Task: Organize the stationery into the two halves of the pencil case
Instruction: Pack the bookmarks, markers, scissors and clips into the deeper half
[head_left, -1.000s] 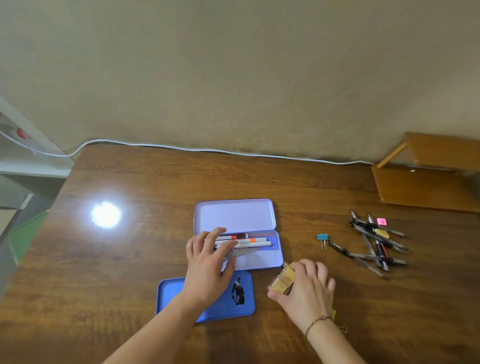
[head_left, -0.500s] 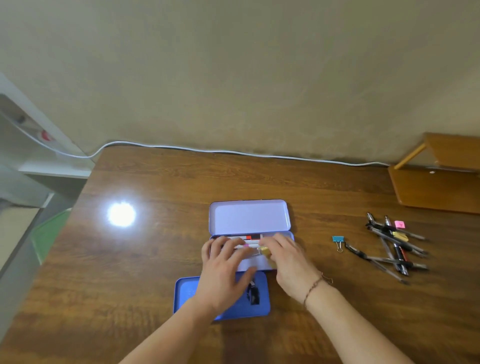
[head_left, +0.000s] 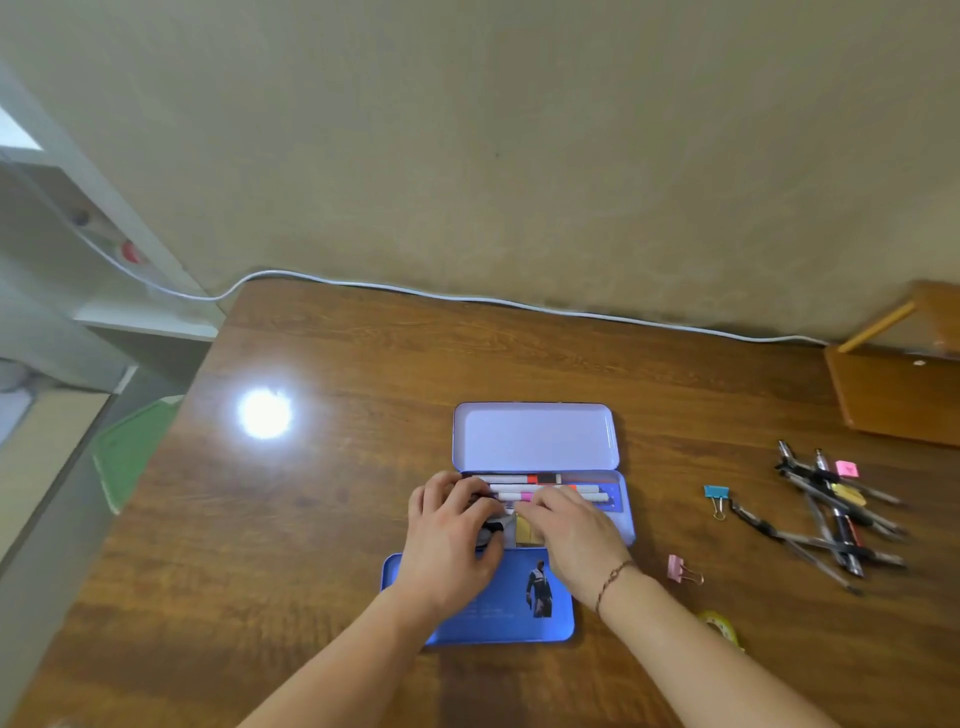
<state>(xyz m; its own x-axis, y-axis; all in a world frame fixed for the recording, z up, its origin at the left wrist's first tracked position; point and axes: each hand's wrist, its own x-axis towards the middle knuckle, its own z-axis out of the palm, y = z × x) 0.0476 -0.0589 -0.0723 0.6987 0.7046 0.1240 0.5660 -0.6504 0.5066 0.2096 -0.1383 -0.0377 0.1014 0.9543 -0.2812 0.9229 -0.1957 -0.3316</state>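
A: Head view: both hands sit over the open pencil case (head_left: 621, 512) mid-table, left hand (head_left: 451, 540) curled on its near edge, right hand (head_left: 571, 530) pressing a yellow pad (head_left: 522, 530) inside.

B: 3 markers (head_left: 545, 488) already in (light, stiff, roll easily). Pinch pens (head_left: 831, 512) mid-barrel.

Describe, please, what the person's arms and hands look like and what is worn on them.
Both forearms are bare, with no sleeves in view. The right hand has a thin, dark beaded bracelet around its wrist. The left hand wears nothing visible: no rings, gloves or watch.
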